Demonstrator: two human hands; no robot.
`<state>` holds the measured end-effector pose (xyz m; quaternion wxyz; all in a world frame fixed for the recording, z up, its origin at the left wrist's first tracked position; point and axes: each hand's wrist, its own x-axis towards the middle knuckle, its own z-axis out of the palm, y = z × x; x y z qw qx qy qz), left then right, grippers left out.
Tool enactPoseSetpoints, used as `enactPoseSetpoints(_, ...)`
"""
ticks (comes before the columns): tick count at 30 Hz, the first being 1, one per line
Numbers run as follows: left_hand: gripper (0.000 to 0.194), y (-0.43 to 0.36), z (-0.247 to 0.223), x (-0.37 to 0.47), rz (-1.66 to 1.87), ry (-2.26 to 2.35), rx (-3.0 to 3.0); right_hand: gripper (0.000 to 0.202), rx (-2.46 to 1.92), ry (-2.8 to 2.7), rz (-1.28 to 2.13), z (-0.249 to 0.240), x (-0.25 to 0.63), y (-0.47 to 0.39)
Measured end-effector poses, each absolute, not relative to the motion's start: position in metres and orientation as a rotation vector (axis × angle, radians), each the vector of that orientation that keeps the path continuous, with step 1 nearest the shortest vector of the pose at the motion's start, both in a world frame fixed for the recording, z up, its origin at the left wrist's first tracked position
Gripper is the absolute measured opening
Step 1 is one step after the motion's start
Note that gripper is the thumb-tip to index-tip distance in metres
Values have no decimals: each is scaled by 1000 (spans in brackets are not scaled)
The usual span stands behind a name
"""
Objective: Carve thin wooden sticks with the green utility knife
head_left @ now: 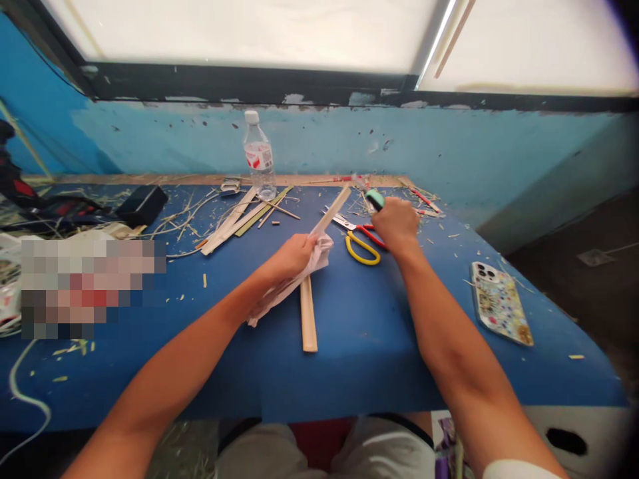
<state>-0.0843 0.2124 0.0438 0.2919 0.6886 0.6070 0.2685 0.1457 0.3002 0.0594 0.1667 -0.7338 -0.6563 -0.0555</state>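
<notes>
A: What is the left hand (292, 256) doing?

B: It is closed around a bamboo strip (327, 214) wrapped in a white cloth (294, 283); the strip rises past its fingers towards the right hand.

A: And the right hand (397, 223)?

B: Closed on a teal-handled knife (374, 198) whose end shows just beyond its knuckles.

A: What lies near?

B: Red and yellow scissors (362, 241) lie on the blue worktop (364, 332) just beside the right hand. A second strip (308, 313) lies below the left hand. A phone (500, 303) rests well to the right of the right forearm.

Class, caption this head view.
Left hand grips a bamboo strip through cloth; right hand holds a green-handled tool.
</notes>
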Motion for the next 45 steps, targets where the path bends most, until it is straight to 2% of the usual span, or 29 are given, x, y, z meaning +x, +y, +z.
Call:
enactPoseSetpoints(3,46,216,41,-90,731,1563,1788,33,-2097,-1738,-159,60,161,300)
enactPoseSetpoints(8,46,219,38,-95,806,1636,1782,28,-1932,-1860,-67,59,160,290)
enactPoseSetpoints(17,47,201,48,-82,595,1946,1988,26,-1786,-2213,-65,54,123,272)
enactPoseSetpoints(25,45,198,58,-81,337,2189,2063,29,-1867,-2214,-124,56,113,268)
enactPoseSetpoints(29,47,198,58,-80,360,2136,2094,31,-1877,-2109,-128,57,127,283)
enactPoseSetpoints(34,47,188,61,-80,407,2119,2132,37,-2145,-1660,-55,57,189,311)
enactPoseSetpoints(37,46,187,64,-82,432,2172,2124,44,-2163,-1550,-35,56,212,317)
enactPoseSetpoints(45,44,189,65,-84,340,2194,2121,24,-1854,-1889,-44,55,165,302)
